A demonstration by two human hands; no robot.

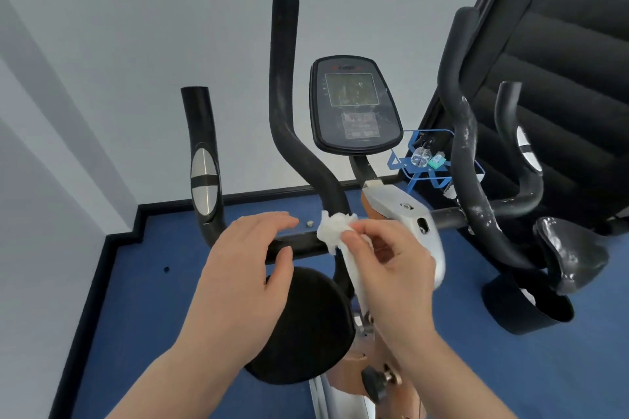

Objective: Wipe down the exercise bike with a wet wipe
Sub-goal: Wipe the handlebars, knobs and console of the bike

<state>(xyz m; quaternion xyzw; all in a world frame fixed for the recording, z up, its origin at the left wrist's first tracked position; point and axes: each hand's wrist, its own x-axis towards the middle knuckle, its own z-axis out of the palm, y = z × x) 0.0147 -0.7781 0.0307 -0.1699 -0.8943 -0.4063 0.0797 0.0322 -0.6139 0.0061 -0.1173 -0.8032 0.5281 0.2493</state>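
Observation:
The exercise bike (405, 214) stands in front of me, with black handlebars (286, 105), a console (354, 105) and a round black seat (306, 326). A crumpled white wet wipe (335, 230) sits against the horizontal handlebar bar near the centre post. My right hand (391, 269) pinches the wipe between thumb and fingers. My left hand (245, 265) hovers over the bar just left of the wipe, fingers relaxed and holding nothing. The right handlebar (471, 160) shows white flaky marks.
A blue wire rack (439, 177) with a small bottle (421, 156) stands behind the bike. A dark stepped machine (561, 44) fills the upper right. White walls close the left and back; the floor (143, 282) is blue. A black pedal (571, 258) juts out at right.

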